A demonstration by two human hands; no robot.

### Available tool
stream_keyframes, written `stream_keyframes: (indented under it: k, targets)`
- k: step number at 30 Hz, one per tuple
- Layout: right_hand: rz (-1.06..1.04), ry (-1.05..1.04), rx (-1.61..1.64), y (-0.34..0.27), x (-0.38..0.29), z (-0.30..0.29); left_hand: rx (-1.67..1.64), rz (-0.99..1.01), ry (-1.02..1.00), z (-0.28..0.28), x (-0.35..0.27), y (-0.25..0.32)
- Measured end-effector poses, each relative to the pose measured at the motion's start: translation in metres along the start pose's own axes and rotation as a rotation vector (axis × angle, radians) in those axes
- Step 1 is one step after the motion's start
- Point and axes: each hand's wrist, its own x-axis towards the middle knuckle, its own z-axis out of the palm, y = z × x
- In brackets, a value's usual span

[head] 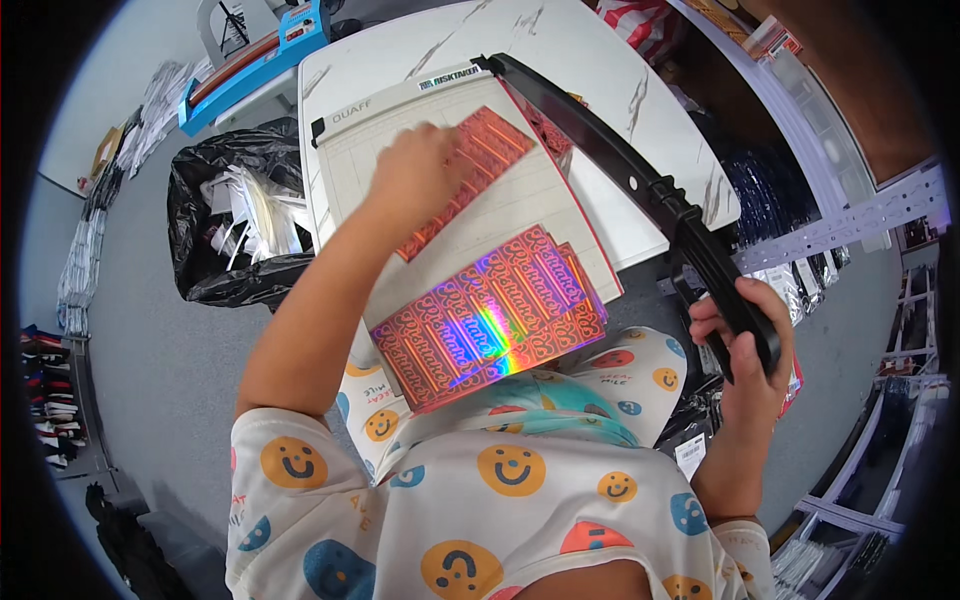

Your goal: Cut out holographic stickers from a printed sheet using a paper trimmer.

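Observation:
A guillotine paper cutter [480,214] with a pale ruled bed lies before me, its long black blade arm [600,142] raised to the right. My right hand [757,337] is wrapped around the black handle [727,300] at the arm's end. On the bed, my left hand [420,169] rests on a red shiny sheet [491,146] set at a slant; the hand is blurred and its fingertips are hidden, so its grip is unclear. Closer to my lap, a stack of holographic printed sheets [487,319] bearing repeated lettering covers the cutter's near end.
The cutter stands on a white marble-patterned table [390,45]. Left of it, a black bin bag [240,285] holds pale paper strips [259,214]. A blue roller machine [255,60] is at the upper left. More red pieces [551,131] lie under the blade arm. Metal shelving [847,217] lines the right.

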Motion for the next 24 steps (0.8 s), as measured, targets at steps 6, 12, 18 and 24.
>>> stream_keyframes:
  k: [6, 12, 18, 24]
  targets:
    - [-0.009, 0.041, -0.103, -0.021, 0.011, 0.01, 0.115, 0.207, 0.189, 0.04, 0.019, -0.012]
    - [-0.08, 0.035, -0.121, -0.012, 0.009, 0.006, 0.197, 0.131, 0.296, 0.053, 0.036, -0.015]
    - [-0.083, 0.073, -0.128, -0.009, 0.007, 0.008, 0.149, 0.109, 0.303, 0.053, 0.032, -0.014]
    - [-0.089, 0.058, -0.137, 0.004, 0.0, 0.005, 0.148, 0.119, 0.298, 0.054, 0.033, -0.015]
